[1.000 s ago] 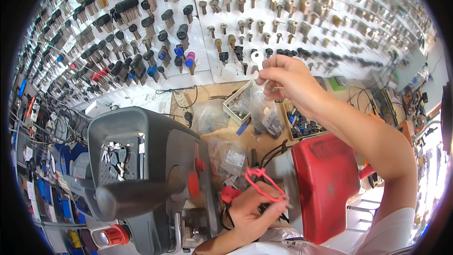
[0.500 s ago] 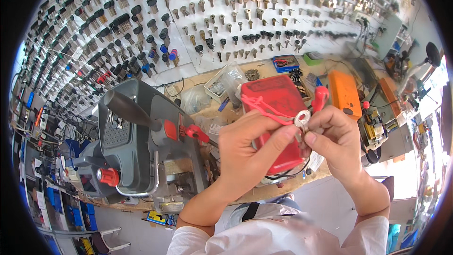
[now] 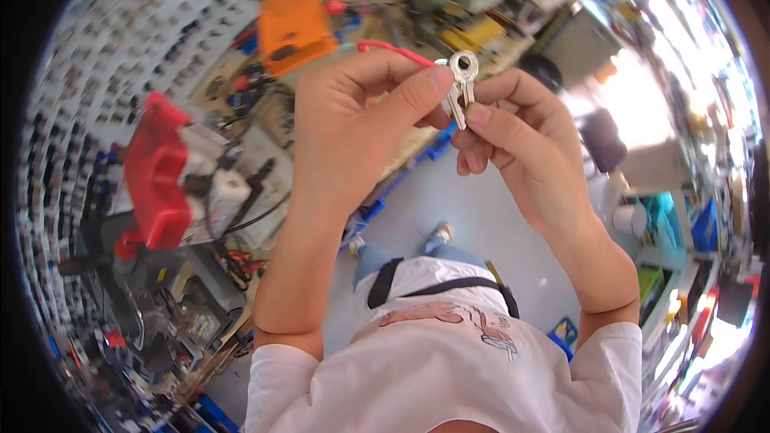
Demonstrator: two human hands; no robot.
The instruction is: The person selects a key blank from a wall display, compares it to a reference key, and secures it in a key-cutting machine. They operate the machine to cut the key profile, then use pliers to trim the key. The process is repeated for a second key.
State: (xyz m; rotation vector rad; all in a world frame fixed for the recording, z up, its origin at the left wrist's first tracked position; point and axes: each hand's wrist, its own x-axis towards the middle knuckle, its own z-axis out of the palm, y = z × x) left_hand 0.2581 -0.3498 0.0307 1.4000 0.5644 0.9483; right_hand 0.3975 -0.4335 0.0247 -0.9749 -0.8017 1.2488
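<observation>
Two silver keys (image 3: pixel 464 68) are held up side by side in front of me, with their round heads up and blades pointing down. My left hand (image 3: pixel 353 104) is closed and pinches the left key between thumb and forefinger, close to its head. A red cord (image 3: pixel 393 50) runs over the left forefinger toward the keys; where it attaches is hidden. My right hand (image 3: pixel 525 132) is closed too, its thumb and forefinger gripping the right key low on its blade. The blades lie close together, partly overlapping.
To the left are a red-covered machine (image 3: pixel 160 176) and a grey key-cutting machine (image 3: pixel 184 297) on the bench. Beyond my left hand stands an orange box (image 3: pixel 295 28). Keys hang across the left wall. Shelves with goods (image 3: pixel 682 224) line the right side.
My view and body have turned right, so the machines now appear further left and the floor shows below. Both hands have come up with the keys, whose blades now show side by side.
</observation>
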